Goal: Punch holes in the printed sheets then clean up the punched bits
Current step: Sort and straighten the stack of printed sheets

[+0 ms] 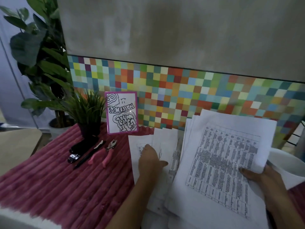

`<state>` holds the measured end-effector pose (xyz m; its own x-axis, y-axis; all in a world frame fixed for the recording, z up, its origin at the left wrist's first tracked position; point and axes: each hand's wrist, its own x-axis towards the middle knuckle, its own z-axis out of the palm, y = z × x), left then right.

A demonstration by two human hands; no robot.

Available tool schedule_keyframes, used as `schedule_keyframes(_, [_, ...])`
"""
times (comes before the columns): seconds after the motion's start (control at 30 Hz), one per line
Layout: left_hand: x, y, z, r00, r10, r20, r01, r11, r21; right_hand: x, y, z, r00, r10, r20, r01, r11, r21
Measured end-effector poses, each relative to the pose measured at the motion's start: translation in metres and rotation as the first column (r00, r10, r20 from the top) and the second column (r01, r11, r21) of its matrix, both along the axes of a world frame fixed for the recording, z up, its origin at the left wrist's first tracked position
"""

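Note:
A stack of printed sheets point(219, 164) with dense tables is lifted off the table on the right, and my right hand point(262, 177) grips its right edge, thumb on top. More printed sheets point(166, 144) lie flat on the table in the middle; my left hand point(149, 160) rests palm down on them, fingers together. A pink-handled hole punch plier point(108, 152) lies on the pink fabric to the left, apart from both hands. Whether any punched bits lie about cannot be made out.
A black stapler point(77, 152) and a black pen point(87, 156) lie beside the punch on the ribbed pink cloth point(57, 182). A small potted plant point(89, 119) and a framed drawing point(122, 112) stand behind. A white bowl point(290, 164) sits at the right.

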<state>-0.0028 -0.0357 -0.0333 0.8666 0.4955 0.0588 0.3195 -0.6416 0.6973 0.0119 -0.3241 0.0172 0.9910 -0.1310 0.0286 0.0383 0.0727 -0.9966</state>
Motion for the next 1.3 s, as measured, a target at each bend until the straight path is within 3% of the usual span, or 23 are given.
schedule_keyframes(0.2, [0.0, 0.007, 0.0, 0.977, -0.151, 0.152, 0.156, 0.988, -0.022, 0.008, 0.001, -0.012, 0.997, 0.015, -0.078, -0.013, 1.0, 0.017])
schedule_keyframes(0.3, [-0.002, 0.005, 0.006, 0.923, -0.198, 0.33, 0.263, 0.951, -0.165, 0.012, 0.009, -0.02, 0.996, 0.014, -0.092, -0.012, 1.0, 0.021])
schedule_keyframes(0.43, [-0.007, 0.002, 0.011, 0.869, -0.125, 0.478, 0.335, 0.86, -0.384, 0.019, 0.016, -0.03, 0.999, 0.01, -0.054, -0.004, 0.994, 0.109])
schedule_keyframes(0.53, [-0.01, -0.005, 0.013, 0.834, -0.073, 0.547, 0.42, 0.726, -0.544, 0.02, 0.014, -0.029, 1.0, -0.024, 0.01, 0.023, 0.996, 0.086])
schedule_keyframes(0.6, [-0.012, -0.014, 0.015, 0.832, -0.094, 0.547, 0.453, 0.684, -0.571, 0.021, 0.015, -0.031, 0.999, -0.005, 0.047, 0.001, 0.997, 0.071])
schedule_keyframes(0.7, [-0.019, -0.033, 0.013, 0.836, -0.277, 0.474, 0.488, 0.771, -0.409, 0.019, 0.019, -0.029, 0.995, -0.01, 0.1, 0.003, 0.998, 0.066])
schedule_keyframes(0.8, [-0.013, -0.038, 0.007, 0.822, -0.327, 0.466, 0.479, 0.839, -0.256, 0.02, 0.015, -0.023, 0.995, 0.052, 0.087, -0.06, 0.994, 0.09])
schedule_keyframes(0.9, [-0.017, -0.045, 0.009, 0.783, -0.385, 0.489, 0.518, 0.839, -0.169, 0.017, 0.011, -0.026, 0.981, 0.193, 0.012, -0.193, 0.977, 0.087])
schedule_keyframes(0.97, [-0.022, -0.053, 0.013, 0.746, -0.448, 0.493, 0.553, 0.829, -0.084, 0.017, 0.011, -0.026, 0.983, 0.182, 0.023, -0.183, 0.981, 0.064])
schedule_keyframes(1.03, [-0.017, -0.054, 0.019, 0.781, -0.353, 0.515, 0.509, 0.837, -0.199, 0.021, 0.006, -0.026, 0.988, 0.149, 0.049, -0.154, 0.981, 0.121])
schedule_keyframes(1.1, [-0.003, -0.04, 0.018, 0.886, -0.153, 0.438, 0.337, 0.861, -0.38, 0.025, 0.0, -0.027, 0.998, 0.065, 0.012, -0.066, 0.976, 0.208])
schedule_keyframes(1.13, [0.002, -0.029, 0.015, 0.915, -0.088, 0.395, 0.238, 0.905, -0.351, 0.023, -0.002, -0.025, 0.999, 0.038, -0.017, -0.033, 0.969, 0.244])
schedule_keyframes(1.2, [0.004, -0.013, 0.001, 0.946, -0.037, 0.321, 0.078, 0.99, -0.115, 0.022, -0.009, -0.027, 0.995, 0.068, -0.068, -0.042, 0.945, 0.325])
schedule_keyframes(1.27, [0.0, -0.01, -0.005, 0.978, -0.061, 0.201, 0.051, 0.997, 0.054, 0.023, -0.011, -0.027, 0.99, 0.104, -0.1, -0.053, 0.908, 0.416])
schedule_keyframes(1.3, [0.0, -0.014, -0.004, 0.985, -0.09, 0.145, 0.081, 0.995, 0.063, 0.021, -0.008, -0.022, 0.971, 0.216, -0.102, -0.141, 0.864, 0.483])
